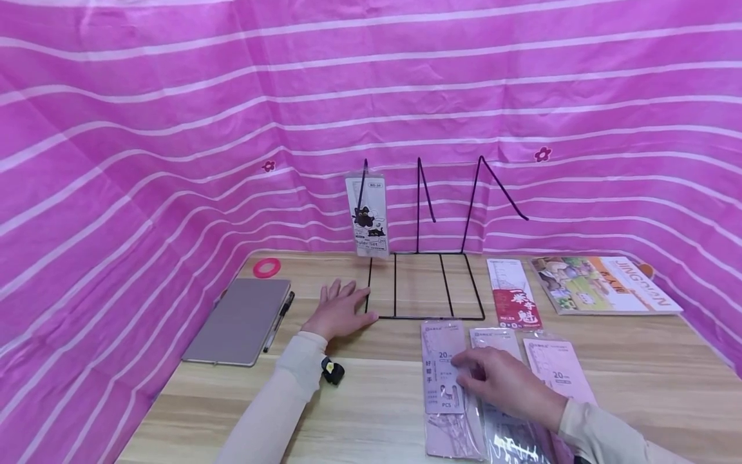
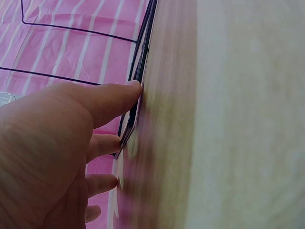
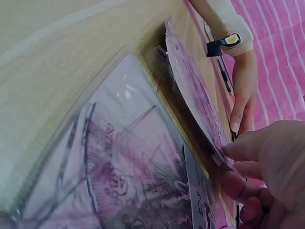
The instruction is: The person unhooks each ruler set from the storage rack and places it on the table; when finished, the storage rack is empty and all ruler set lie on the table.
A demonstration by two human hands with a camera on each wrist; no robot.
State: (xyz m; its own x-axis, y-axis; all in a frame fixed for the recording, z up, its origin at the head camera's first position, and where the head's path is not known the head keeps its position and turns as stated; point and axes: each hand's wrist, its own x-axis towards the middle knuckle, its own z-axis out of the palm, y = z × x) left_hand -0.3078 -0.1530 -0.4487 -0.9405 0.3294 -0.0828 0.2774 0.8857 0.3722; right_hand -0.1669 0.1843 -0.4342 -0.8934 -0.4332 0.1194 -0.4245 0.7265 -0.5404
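Note:
A black wire rack (image 1: pixel 426 318) stands at the back of the table, with three upright hooks. My left hand (image 1: pixel 341 310) rests at the rack's left front corner, fingers spread. In the left wrist view its thumb (image 2: pixel 116 100) touches the base wire. My right hand (image 1: pixel 504 386) pinches the right edge of a pink ruler set pack (image 1: pixel 443 386) between thumb and fingers. That pack is tilted up from the table in the right wrist view. Beside it lie a second ruler set pack (image 1: pixel 493 336), partly under my right hand, and a third (image 1: pixel 559 367). A black-cat ruler set (image 1: pixel 371 219) hangs on the left hook.
A red-and-white ruler pack (image 1: pixel 513 296) and a picture book (image 1: pixel 605 285) lie right of the rack. To the left are a grey notebook (image 1: pixel 240 322), a black pen (image 1: pixel 279 322) and a pink ring (image 1: pixel 266 268). Pink striped cloth (image 1: pixel 371 84) hangs around the table.

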